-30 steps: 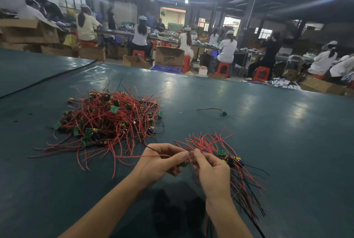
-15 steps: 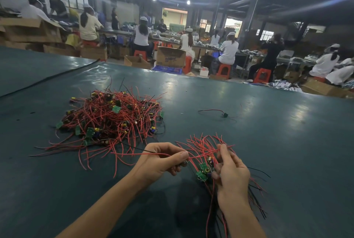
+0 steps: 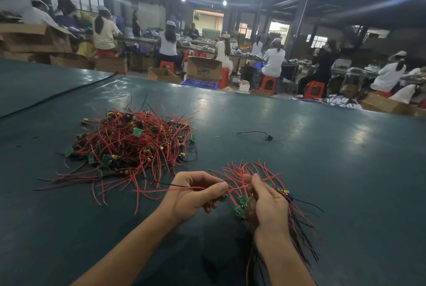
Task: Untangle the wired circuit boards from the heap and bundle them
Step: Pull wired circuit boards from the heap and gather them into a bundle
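Note:
A tangled heap of small green circuit boards with red and black wires [image 3: 131,145] lies on the dark green table [image 3: 322,182], left of centre. My left hand [image 3: 193,196] is closed around one wired board, whose red and black wires [image 3: 161,187] trail left toward the heap. My right hand [image 3: 267,202] grips a bundle of wired boards [image 3: 242,204]. Its red and black wires fan up above the fingers and hang down past my wrist. The two hands sit close together, thumbs nearly touching.
One loose wired part [image 3: 267,136] lies alone on the table to the far right of the heap. A black cable [image 3: 57,95] crosses the table's far left. Beyond the far edge, several seated people work among cardboard boxes [image 3: 204,69] and orange stools.
My right hand took up the bundle and lifted it off the table, turning its green boards toward me. My left hand has kept its hold on the single wired board.

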A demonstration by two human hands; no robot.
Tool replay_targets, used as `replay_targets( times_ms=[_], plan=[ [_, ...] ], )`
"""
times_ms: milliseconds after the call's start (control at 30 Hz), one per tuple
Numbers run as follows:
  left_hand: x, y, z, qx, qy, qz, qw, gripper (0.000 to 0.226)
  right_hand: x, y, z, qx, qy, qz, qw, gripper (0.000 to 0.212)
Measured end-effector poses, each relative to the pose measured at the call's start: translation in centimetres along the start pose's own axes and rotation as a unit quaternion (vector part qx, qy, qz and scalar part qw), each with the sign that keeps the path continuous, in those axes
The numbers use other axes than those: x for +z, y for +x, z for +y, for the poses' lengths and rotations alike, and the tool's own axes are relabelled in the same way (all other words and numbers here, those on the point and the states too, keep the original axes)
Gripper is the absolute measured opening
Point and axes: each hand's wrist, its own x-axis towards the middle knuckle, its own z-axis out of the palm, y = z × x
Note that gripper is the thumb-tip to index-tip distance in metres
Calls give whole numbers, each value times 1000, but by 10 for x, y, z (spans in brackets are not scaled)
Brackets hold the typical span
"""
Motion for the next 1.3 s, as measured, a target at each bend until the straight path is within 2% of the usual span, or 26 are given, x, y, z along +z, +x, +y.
replay_targets(
  times_ms=[133, 333, 467, 567, 633, 767, 867, 1067, 1200, 1300],
  plan=[
    [-1, -2, 6, 4, -10, -18, 1000, 9, -16, 11, -10, 2, 94, 58, 994, 29],
    [-3, -3, 6, -6, -17, -33, 999, 11, -19, 13, -9, 10, 126, 71, 989, 25],
    [-9, 2, 3, -55, -72, 14, 996, 24, -14, 9, -5, -3, 122, 62, 991, 30],
    [-12, 8, -3, -119, -179, 77, 974, 33, -10, 5, -7, -53, 114, 47, 991, 34],
    [-12, 9, -5, -145, -212, 98, 962, 33, -7, 0, -10, -94, 112, 18, 989, 29],
    [-12, 10, -5, -152, -217, 105, 958, 32, -2, -9, -15, -161, 103, -47, 980, 30],
    [-14, 11, -4, -151, -253, 94, 951, 28, -2, -13, -17, -175, 104, -49, 978, 32],
    [-17, 14, -6, -117, -260, 114, 952, 21, -8, -7, -20, -178, 109, 41, 977, 24],
    [-24, 16, -6, -113, -282, 139, 942, 7, -10, -5, -20, -171, 89, 46, 980, 25],
    [-25, 15, -3, -116, -299, 105, 941, 13, -11, -2, -18, -117, 143, 38, 982, 35]
  ],
)
